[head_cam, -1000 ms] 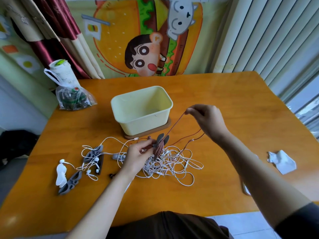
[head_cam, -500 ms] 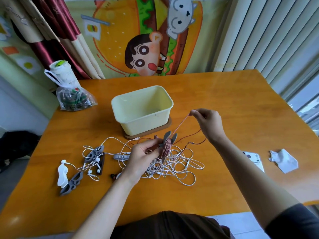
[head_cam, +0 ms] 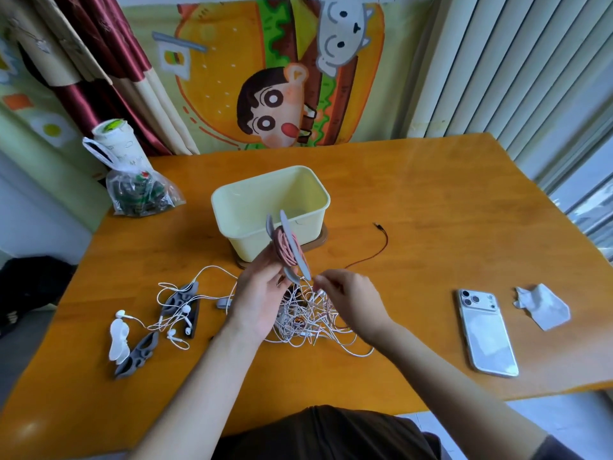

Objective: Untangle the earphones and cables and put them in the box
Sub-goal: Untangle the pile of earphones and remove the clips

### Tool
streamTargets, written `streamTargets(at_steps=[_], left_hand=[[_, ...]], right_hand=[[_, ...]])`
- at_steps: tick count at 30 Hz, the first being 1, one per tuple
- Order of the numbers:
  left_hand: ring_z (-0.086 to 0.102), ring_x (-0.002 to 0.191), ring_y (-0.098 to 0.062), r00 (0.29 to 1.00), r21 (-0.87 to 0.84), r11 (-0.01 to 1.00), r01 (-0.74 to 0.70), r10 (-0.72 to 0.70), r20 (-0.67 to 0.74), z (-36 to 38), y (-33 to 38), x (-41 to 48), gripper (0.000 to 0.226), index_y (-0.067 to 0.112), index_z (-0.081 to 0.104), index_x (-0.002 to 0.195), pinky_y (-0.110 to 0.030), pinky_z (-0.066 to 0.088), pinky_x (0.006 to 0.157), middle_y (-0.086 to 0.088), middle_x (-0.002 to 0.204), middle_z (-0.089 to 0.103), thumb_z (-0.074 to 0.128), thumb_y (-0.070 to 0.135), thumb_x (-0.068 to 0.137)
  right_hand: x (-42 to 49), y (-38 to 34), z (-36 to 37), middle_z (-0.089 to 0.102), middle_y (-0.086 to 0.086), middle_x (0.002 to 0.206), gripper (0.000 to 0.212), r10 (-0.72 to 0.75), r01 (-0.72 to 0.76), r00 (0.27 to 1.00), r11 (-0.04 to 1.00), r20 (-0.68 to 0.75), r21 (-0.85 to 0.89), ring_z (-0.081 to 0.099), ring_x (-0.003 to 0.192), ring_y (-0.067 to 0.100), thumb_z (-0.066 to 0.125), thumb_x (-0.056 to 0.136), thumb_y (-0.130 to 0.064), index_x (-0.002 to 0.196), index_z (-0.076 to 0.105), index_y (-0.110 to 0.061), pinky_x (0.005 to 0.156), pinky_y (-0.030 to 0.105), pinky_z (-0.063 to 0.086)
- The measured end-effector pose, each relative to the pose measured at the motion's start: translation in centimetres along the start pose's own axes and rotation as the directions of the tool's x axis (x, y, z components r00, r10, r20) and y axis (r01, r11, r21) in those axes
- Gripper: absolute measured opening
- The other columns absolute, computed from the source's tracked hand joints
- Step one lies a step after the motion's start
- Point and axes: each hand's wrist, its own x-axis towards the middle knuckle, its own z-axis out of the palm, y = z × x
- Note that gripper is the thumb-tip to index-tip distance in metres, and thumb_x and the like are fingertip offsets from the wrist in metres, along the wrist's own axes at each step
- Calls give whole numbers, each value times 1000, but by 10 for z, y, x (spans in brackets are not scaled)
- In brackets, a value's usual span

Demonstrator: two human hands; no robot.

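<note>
Orange wood fills most of the view: your bench (head_cam: 414, 194) stands against a cartoon burger cloth (head_cam: 282, 94), with a dark red curtain (head_cam: 99, 61) on the left and pale vertical blinds (head_cam: 514, 61) on the right.

The pale yellow box (head_cam: 252, 247) sits near the middle of the bench on a brown board (head_cam: 323, 235), with nothing visible inside it.

Your left hand (head_cam: 258, 300) is curled round the lower end of a grey winder (head_cam: 287, 249) and holds it upright in front of the box's near wall. A reddish cable (head_cam: 384, 244) is coiled round the winder's middle. Its loose tail runs out across the bench to the right of the box and ends in a dark plug (head_cam: 378, 225).

Your right hand (head_cam: 351, 300) has its fingertips (head_cam: 318, 280) pinched together just below the winder, where the reddish cable comes in. Blur hides the exact grip.

Under both hands lies the tangle of white cables (head_cam: 308, 323), loose on the bench. To its left are white earbuds (head_cam: 121, 314), two more grey winders (head_cam: 180, 302) (head_cam: 137, 355) with cable threaded across them, and a white winder (head_cam: 117, 340).

Well to the right, a phone (head_cam: 486, 333) lies face down beside a crumpled tissue (head_cam: 542, 308). At the far left corner stand a clear plastic bag (head_cam: 139, 194) and a white cup (head_cam: 112, 141).
</note>
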Motion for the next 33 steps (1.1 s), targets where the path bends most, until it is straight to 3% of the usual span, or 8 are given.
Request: streamTargets(at_steps=[7,10,13,15,17,24,28,33], left_hand=[[60,97,-15,983,-19,999,34,-36,-181,-9,-9,7,25,18,65,109,-28,45,83,-1,100,68,46,8,97],[61,107,-15,940,188,978,-86,142,-310,-9,-12,9,25,20,67,110,-28,47,89,3,105,70,56,5,92],[64,101,-17,858,650,715,-258,479,-186,-21,-15,14,24,23,70,103,-26,50,84,-1,100,71,64,5,88],[64,101,-24,836,834,489,-257,545,-62,-35,-18,19,24,13,72,106,-28,51,81,-9,103,68,64,1,86],[63,104,-25,863,882,413,-227,505,-14,-49,-22,19,27,8,70,110,-31,52,85,-11,107,67,64,-2,85],[61,110,-14,960,818,516,-255,235,151,-51,-30,9,33,25,68,107,-19,47,92,4,108,67,66,0,85],[65,98,-10,977,624,757,-193,90,193,-36,-22,4,29,13,71,105,-22,50,85,-11,105,69,62,-6,84],[65,98,-14,990,347,935,-69,21,142,-19,-15,0,41,15,74,101,-23,53,83,-4,101,73,56,-15,80]], right_hand=[[-13,-24,8,43,-18,59,22,-136,136,989,991,60,4,41,50,2,48,98,-26,93,67,-17,50,16,27],[-14,-30,6,40,-22,57,21,-169,166,981,986,91,34,44,50,1,48,98,-24,96,67,-14,50,14,27],[-20,-36,6,40,-23,57,22,-217,209,965,976,148,68,46,52,-1,47,99,-24,100,66,-14,51,14,29],[-20,-37,1,43,-21,55,22,-209,201,962,977,173,66,45,50,2,47,99,-27,102,66,-17,51,17,30],[-14,-36,-9,44,-16,52,23,-181,182,969,983,166,10,44,48,5,47,98,-31,99,67,-21,50,21,31],[16,-18,-42,53,-10,55,20,-154,163,986,975,66,-153,45,50,5,56,92,-35,86,73,-26,53,30,38],[30,-9,-48,59,-10,58,15,-123,124,992,992,10,-14,52,53,5,65,85,-35,75,68,-25,53,22,40],[29,-8,-38,51,-11,54,25,-76,68,997,975,25,213,42,44,2,61,87,-35,67,61,-21,46,15,28]])
